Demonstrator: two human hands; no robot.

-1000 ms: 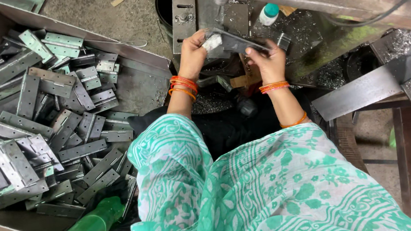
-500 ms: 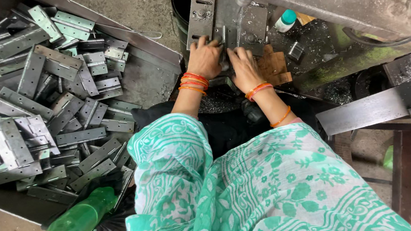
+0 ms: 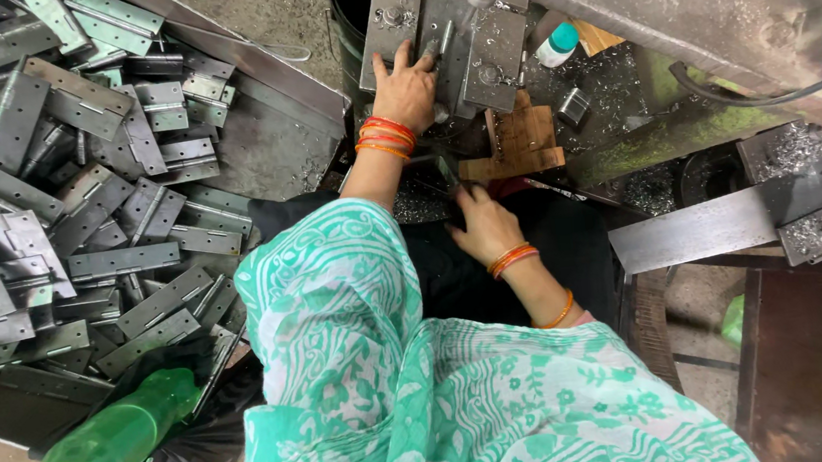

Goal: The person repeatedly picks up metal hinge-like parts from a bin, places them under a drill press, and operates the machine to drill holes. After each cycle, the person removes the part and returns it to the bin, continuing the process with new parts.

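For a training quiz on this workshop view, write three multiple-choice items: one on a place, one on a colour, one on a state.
1. Where does the heap of flat grey metal hinges lie?
A. To the person's left
B. To the person's right
C. On the machine bed

2. What colour is the plastic bottle at the lower left?
A. Red
B. Green
C. White

3. How is the left hand placed?
A. Closed round the small white bottle with a teal cap
B. Pressed flat, fingers spread, on the grey metal hinge plates under the machine
C. Resting in the lap

Answers: 1 A, the heap fills the left of the view, beside the left arm. 2 B, its translucent body is plainly green. 3 B, the palm lies on the plates, while the right hand is lower, near the wooden block.
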